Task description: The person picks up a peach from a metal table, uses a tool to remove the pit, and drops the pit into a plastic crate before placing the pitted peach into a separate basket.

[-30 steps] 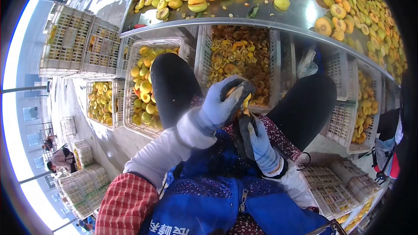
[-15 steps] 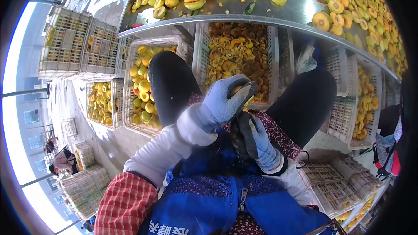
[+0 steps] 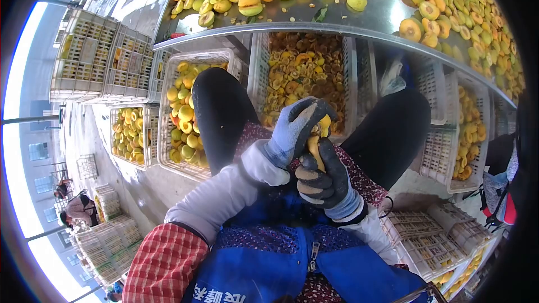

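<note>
My left hand, in a blue glove with dark, dirty fingertips, is closed around a yellow fruit piece above my lap. Just below it on the right, my right hand, in a dark-palmed glove, wraps its fingers around a tan, handle-like object. The upper end of that object meets the fruit. Its exact shape is partly covered by the fingers. Beneath and beyond both hands, a crate holds many cut fruit pieces.
A metal table with halved fruit spans the top. A crate of fruit stands by the left knee, another at the right. Stacked crates rise at left. Other people are at far left, and a person's clothing shows at right.
My left hand has turned, and the yellow fruit piece now shows. My right hand has rotated and risen slightly, with its fingers and the tan object coming into view.
</note>
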`<action>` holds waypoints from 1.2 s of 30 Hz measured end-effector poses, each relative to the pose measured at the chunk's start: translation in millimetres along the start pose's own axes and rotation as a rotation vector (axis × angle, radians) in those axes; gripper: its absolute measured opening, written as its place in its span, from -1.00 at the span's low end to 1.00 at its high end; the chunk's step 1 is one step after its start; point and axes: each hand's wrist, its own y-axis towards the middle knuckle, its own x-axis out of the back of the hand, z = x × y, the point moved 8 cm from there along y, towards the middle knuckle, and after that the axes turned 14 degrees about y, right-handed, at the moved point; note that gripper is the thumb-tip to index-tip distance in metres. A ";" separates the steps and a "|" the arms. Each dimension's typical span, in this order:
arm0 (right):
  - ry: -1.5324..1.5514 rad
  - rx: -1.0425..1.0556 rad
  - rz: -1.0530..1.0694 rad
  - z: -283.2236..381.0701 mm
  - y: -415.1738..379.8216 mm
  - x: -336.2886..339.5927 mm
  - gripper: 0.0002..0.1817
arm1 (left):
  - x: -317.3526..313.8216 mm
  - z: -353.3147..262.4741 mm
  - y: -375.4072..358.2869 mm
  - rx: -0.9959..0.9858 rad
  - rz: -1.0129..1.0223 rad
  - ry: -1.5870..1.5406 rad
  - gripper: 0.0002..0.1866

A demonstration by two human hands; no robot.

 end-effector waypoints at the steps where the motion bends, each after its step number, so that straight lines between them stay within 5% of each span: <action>1: -0.003 -0.001 0.001 1.2 0.8 0.3 -0.45 | 2.3 -1.9 -0.3 -0.059 -0.034 0.084 -0.67; 4: -0.024 0.017 -0.004 2.4 0.3 0.5 -0.43 | 7.5 12.5 -4.5 0.083 -0.088 -0.053 -0.72; 7: -0.065 -0.035 -0.064 -4.2 -0.2 4.5 -0.49 | 10.1 -5.2 -5.0 -0.078 0.007 0.167 -0.75; 11: 0.026 -0.159 0.140 -18.8 1.2 -3.5 -0.46 | 5.7 -8.4 -6.9 -0.064 0.193 0.256 -0.76; 14: 0.023 -0.136 0.106 -22.1 0.8 -5.2 -0.47 | 3.5 -25.6 -21.7 -0.295 0.019 0.154 -0.76; 16: 0.012 -0.100 0.020 -20.0 -0.1 0.5 -0.47 | 6.0 -14.5 -26.2 -0.029 -0.060 -0.043 -0.72; 18: -0.128 -0.076 -0.009 -14.7 -2.3 1.1 -0.47 | 13.0 -7.5 -26.2 -0.071 -0.150 -0.127 -0.62; 20: -0.164 0.026 0.100 -8.5 -5.7 -21.0 -0.48 | 26.6 27.8 -27.5 0.288 -0.343 -0.615 -0.55; 21: -0.202 -0.051 0.221 -7.3 -6.3 -30.9 -0.49 | 41.2 23.8 -28.8 0.279 -0.352 -0.491 -0.47; 24: 0.049 0.254 -0.085 25.1 -8.3 3.1 -0.47 | 82.5 26.0 -44.5 0.295 -0.445 -0.462 -0.44; 26: 0.060 0.246 -0.106 26.0 -11.3 12.5 -0.45 | 123.1 8.2 -59.1 0.124 -0.590 -0.454 -0.48; 28: 0.064 0.238 -0.126 23.0 -16.8 15.8 -0.43 | 221.8 31.1 -101.9 0.001 -0.825 0.151 -0.53; 29: 0.011 0.233 -0.087 20.5 -18.8 10.0 -0.44 | 235.2 -1.1 -110.8 0.008 -0.698 0.263 -0.55; 30: -0.045 0.229 -0.044 20.3 -20.9 2.8 -0.44 | 264.7 -11.7 -120.2 0.146 -0.727 0.905 -0.52; 31: -0.084 0.210 -0.007 21.4 -22.2 -3.7 -0.45 | 301.7 9.4 -134.2 0.582 -0.660 1.385 -0.55; 32: -0.092 0.211 0.011 24.7 -22.2 -5.3 -0.45 | 311.0 4.9 -145.3 0.646 -0.679 1.588 -0.65; 34: -0.004 0.254 -0.077 37.5 -16.8 4.8 -0.47 | 307.2 -11.1 -119.6 0.459 -0.745 1.197 -0.73; 36: -0.064 0.243 -0.080 41.0 -6.4 0.6 -0.49 | 271.1 -24.1 -62.7 0.300 -0.694 1.123 -0.75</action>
